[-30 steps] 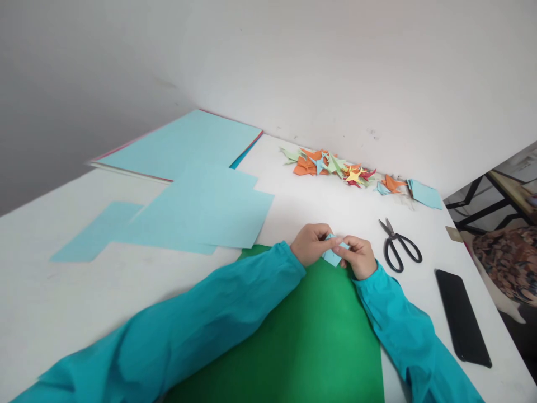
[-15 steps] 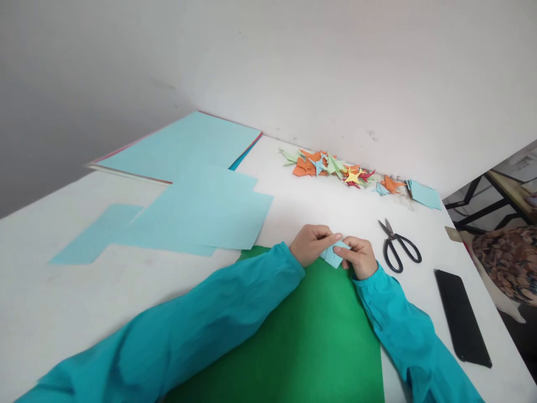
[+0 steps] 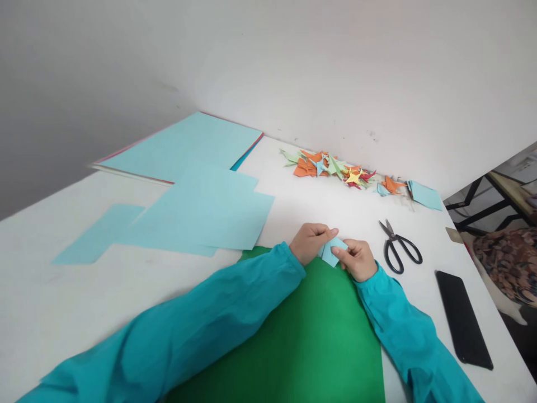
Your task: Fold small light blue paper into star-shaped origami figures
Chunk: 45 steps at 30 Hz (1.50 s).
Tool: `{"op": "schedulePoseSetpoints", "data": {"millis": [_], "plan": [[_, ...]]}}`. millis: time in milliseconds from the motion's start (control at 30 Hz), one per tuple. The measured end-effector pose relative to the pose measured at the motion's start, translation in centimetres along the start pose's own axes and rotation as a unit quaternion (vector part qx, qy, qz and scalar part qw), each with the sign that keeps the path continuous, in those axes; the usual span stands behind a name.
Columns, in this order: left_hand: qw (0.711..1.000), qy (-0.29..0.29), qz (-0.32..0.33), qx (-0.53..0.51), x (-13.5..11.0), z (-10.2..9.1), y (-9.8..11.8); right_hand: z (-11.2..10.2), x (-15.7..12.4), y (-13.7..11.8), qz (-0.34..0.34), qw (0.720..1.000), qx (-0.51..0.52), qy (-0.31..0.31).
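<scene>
A small folded piece of light blue paper [image 3: 331,254] is held between my two hands, just above the far end of a green sheet [image 3: 310,336]. My left hand [image 3: 309,243] pinches its left side, thumb and fingers closed on it. On the other side, my right hand [image 3: 357,259] grips the paper's right edge between thumb and fingers. Creases show on the paper; parts of it are hidden behind my fingers.
Black-handled scissors [image 3: 396,245] and a black phone [image 3: 464,319] lie to the right. Folded paper figures [image 3: 331,165] line the wall, beside a stack of blue squares [image 3: 424,195]. Large light blue sheets [image 3: 210,212] cover the left of the white table [image 3: 50,313].
My left thumb has drawn back slightly to the left, and my right thumb has shifted on the paper. More of the paper's upper part shows now.
</scene>
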<state>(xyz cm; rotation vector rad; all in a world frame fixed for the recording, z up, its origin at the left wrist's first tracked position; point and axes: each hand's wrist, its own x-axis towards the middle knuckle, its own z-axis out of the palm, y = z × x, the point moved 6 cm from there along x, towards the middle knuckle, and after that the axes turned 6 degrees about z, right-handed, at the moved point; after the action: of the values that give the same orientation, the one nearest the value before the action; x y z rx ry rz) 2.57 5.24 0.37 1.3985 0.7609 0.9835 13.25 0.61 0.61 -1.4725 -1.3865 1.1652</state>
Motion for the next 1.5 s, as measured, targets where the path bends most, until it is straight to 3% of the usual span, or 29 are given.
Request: {"op": "schedulePoseSetpoints", "data": {"millis": [233,433,667,900,1067,1300,1500], "plan": [[1.000,-0.007,0.028,0.011,0.0,0.0,0.5,-0.1,0.0,0.8,0.007,0.997,0.081,0.015],[0.997,-0.056,0.030,0.042,-0.1,0.7,0.0,-1.4,0.2,1.8,0.023,0.983,0.142,0.112],[0.976,-0.120,0.118,0.136,-0.4,1.4,1.0,-1.5,0.7,1.8,0.012,0.990,0.122,0.066],[0.983,-0.082,0.112,0.124,-0.4,1.0,0.6,-1.4,0.3,1.6,0.055,0.982,0.133,0.121],[0.981,-0.077,0.120,0.131,-0.4,1.1,0.6,-1.4,0.2,0.9,0.030,0.987,0.096,0.126],[0.984,-0.084,0.106,0.120,-0.4,1.1,0.3,-1.0,0.4,2.2,0.078,0.971,0.199,0.108],[0.985,-0.084,0.094,0.121,-0.3,0.9,0.8,-1.4,0.6,3.0,0.100,0.956,0.232,0.146]]}}
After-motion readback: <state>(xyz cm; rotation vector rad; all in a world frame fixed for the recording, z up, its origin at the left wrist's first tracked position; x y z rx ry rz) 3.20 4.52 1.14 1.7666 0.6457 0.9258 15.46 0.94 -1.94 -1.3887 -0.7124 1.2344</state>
